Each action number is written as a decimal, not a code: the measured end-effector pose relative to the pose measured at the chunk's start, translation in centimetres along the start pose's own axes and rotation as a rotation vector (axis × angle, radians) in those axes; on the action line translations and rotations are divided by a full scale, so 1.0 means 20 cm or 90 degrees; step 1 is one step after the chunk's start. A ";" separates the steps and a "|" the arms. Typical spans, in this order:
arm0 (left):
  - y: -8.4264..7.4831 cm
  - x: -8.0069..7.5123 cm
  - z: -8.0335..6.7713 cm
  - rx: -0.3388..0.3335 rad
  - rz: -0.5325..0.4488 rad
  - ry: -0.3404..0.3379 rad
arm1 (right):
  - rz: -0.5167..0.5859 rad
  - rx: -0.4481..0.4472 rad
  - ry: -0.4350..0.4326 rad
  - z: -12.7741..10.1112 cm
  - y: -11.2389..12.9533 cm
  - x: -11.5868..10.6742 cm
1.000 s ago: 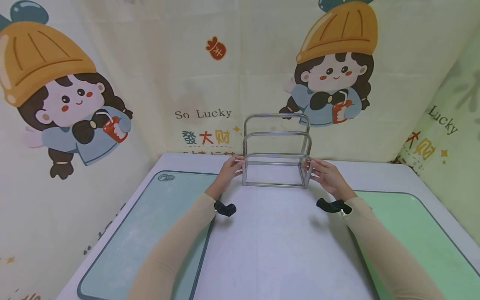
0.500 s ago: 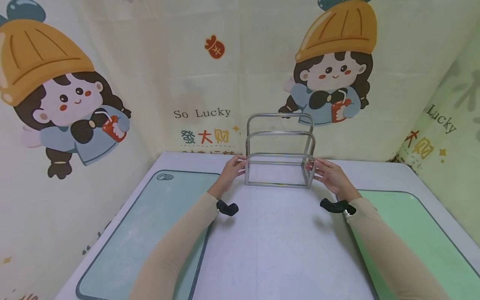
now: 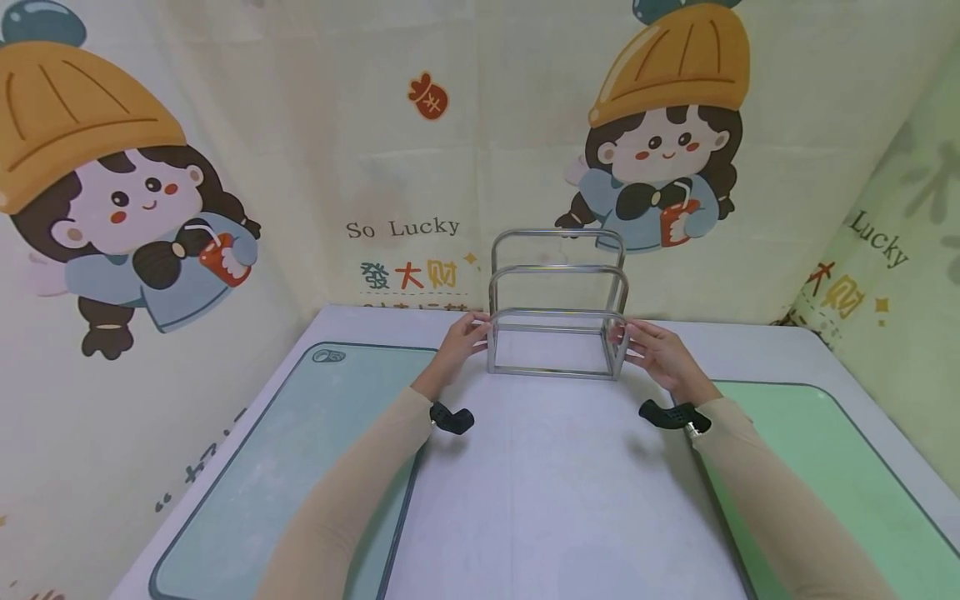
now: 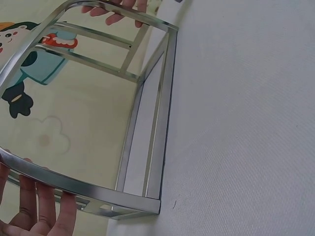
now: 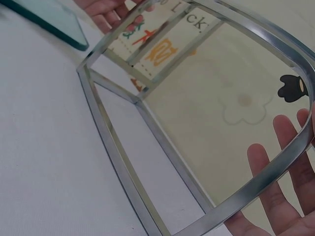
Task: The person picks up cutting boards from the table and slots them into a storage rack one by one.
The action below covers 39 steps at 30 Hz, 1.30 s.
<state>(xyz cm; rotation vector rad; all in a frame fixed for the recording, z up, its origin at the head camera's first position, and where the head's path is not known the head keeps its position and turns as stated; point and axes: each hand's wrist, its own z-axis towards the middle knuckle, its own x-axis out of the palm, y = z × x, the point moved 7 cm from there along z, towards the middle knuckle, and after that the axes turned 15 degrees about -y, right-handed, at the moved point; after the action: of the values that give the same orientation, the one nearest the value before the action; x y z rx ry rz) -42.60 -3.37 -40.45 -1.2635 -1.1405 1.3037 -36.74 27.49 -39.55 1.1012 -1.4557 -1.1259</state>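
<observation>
Your left hand (image 3: 459, 340) sits on the left end of the metal rack (image 3: 557, 310), fingers (image 4: 38, 204) nearly straight and laid along the lowest hoop from outside; no curl round the bar that I can see, so it's pressing, not gripping. Outboard of that hand lies the blue-green board (image 3: 300, 450), flat on the counter (image 3: 547, 492), w/ a small hole at its far corner.

The rack stands upright btwn your two hands, base frame on the counter, three hoops stepping up toward the wall. It's a holder w/ open slots and all of them are bare, nothing slotted in.

Your right hand (image 3: 654, 357) mirrors the left on the rack's right end, fingers (image 5: 266, 169) spread straight behind the hoop's rounded corner, touching it, not wrapped. Outboard of it lies the green board (image 3: 810, 467), also flat.

My read: you're squaring or shifting the rack. Do it w/ even pressure from both sides, keep the base flat on the counter so it slides rather than tips, and press low near the base rail, since the thin hoops likely flex.
</observation>
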 end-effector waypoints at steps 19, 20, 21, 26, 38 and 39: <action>-0.01 -0.01 -0.01 0.004 -0.011 -0.004 | -0.084 0.003 -0.028 -0.03 -0.01 -0.01; -0.01 -0.01 -0.01 0.003 -0.015 -0.002 | -0.083 0.006 -0.027 -0.03 -0.01 -0.01; -0.01 -0.01 -0.01 0.001 -0.017 0.000 | -0.085 0.007 -0.025 -0.03 -0.01 -0.01; 0.00 -0.02 -0.01 -0.002 -0.022 0.009 | -0.089 0.001 -0.019 -0.05 0.01 -0.02; -0.05 -0.08 -0.02 0.023 -0.052 0.020 | -0.143 -0.080 -0.027 -0.08 0.13 -0.04; -0.06 -0.09 -0.02 0.028 -0.052 0.021 | -0.156 -0.090 -0.031 -0.08 0.14 -0.04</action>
<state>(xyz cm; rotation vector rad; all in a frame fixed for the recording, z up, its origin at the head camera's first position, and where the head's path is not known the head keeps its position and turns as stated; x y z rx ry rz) -42.15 -4.93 -39.06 -1.1902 -1.1237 1.2370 -35.31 28.50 -36.66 1.1809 -1.2800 -1.4147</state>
